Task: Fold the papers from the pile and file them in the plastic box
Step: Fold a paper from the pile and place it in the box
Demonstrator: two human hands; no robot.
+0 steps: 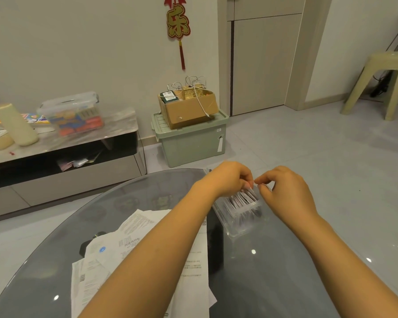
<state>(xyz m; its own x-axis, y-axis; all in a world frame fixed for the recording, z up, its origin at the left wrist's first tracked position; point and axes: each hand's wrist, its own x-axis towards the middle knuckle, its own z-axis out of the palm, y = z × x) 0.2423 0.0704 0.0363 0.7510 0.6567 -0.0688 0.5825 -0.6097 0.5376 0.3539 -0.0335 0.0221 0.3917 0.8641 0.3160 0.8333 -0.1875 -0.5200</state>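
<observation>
Progress: part done, by judgement. Folded papers (240, 199) are seen standing on edge in a row inside the plastic box (237, 222), which lies on the far right part of the glass table (274, 271), past the pile. The box appears well filled at its far end; the near end cannot be read through the clear wall.

Remaining: a loose pile of papers (133, 253), unfolded and overlapping, is left on the near left part of the table, partly covered by the left forearm. Several sheets are judged still to be folded and filed.

Left hand (228, 180): held over the far end of the box, fingers curled downward, fingertips (248, 185) set at the top edges of the filed papers. A pinch on one folded paper is likely, but whether the paper is gripped or only touched cannot be told.

Right hand (285, 191): held just beside the left, over the box's right edge, thumb and forefinger drawn close together near the same papers. Nothing is clearly seen between them; its grasp cannot be told.

Step in hand, by judgement: a folded paper is being seated or the row straightened.
</observation>
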